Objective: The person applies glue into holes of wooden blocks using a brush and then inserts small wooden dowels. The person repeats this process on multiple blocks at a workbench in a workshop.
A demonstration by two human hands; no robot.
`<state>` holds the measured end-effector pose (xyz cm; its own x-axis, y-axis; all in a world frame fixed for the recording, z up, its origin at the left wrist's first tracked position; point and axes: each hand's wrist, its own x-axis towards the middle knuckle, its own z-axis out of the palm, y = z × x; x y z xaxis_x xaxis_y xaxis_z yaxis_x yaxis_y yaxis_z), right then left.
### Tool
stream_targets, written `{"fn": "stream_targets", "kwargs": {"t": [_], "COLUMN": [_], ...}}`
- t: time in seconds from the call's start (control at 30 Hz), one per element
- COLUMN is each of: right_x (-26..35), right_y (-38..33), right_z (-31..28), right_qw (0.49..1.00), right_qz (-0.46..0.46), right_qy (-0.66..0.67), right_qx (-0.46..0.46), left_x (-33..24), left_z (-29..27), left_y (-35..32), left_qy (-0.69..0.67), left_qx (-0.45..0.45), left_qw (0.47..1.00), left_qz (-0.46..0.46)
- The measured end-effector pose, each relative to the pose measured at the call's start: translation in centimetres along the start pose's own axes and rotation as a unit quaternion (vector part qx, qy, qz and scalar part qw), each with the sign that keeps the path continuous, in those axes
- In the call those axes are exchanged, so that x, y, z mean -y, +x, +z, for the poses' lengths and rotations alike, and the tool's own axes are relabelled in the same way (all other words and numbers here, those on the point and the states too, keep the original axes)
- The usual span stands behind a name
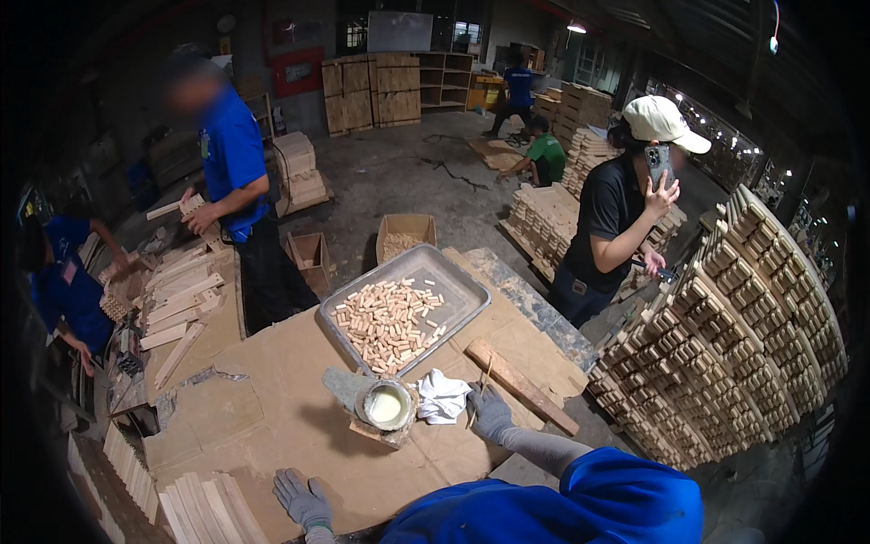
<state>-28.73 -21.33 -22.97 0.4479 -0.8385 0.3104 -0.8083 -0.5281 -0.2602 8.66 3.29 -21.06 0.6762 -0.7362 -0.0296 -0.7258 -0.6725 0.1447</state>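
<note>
My left hand point(304, 500), in a grey glove, lies flat with fingers spread on the cardboard-covered table, beside several pale wooden slats point(210, 510). My right hand point(491, 417), gloved too, is closed around a thin wooden stick point(488, 370) that points up and away from me. Left of that hand sits a crumpled white cloth point(443, 396). A round pot of cream-coloured liquid point(386, 405), probably glue, stands on a small block next to the cloth. Farther out, a grey tray point(467, 281) holds a heap of short wooden dowels point(385, 322).
A wooden bar point(521, 385) lies right of my right hand. Tall stacks of wooden parts point(725, 335) rise at the right, near a person point(616, 208) holding a phone. At left, co-workers point(231, 172) handle wood pieces. Boxes point(406, 234) stand behind the tray.
</note>
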Motion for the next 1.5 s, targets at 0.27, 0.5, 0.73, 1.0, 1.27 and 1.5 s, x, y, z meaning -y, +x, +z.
{"fn": "stream_targets", "kwargs": {"t": [0.27,0.5,0.73,1.0,1.27,1.5], "right_x": [0.4,0.5,0.0,0.4,0.3,0.4], "right_y": [0.2,0.1,0.0,0.2,0.2,0.2], "right_z": [-0.7,-0.7,-0.1,-0.8,-0.6,-0.7], "right_qw": [0.999,1.000,1.000,1.000,1.000,1.000], "right_qz": [0.015,0.008,-0.006,0.003,0.001,-0.008], "right_qy": [0.007,0.007,-0.004,0.009,0.002,0.014], "right_qx": [0.029,0.021,-0.001,0.019,0.016,0.005], "left_x": [0.2,0.1,0.1,0.1,0.2,0.0], "left_z": [0.3,0.0,0.2,0.1,0.4,0.0], "left_y": [0.0,-0.1,0.0,0.0,0.1,-0.1], "left_qy": [-0.010,-0.003,0.003,-0.003,0.001,0.003], "left_qx": [-0.012,-0.010,-0.006,-0.006,-0.006,-0.002], "left_qw": [1.000,1.000,1.000,1.000,1.000,1.000], "left_qz": [0.001,0.001,0.001,0.000,0.003,-0.001]}}
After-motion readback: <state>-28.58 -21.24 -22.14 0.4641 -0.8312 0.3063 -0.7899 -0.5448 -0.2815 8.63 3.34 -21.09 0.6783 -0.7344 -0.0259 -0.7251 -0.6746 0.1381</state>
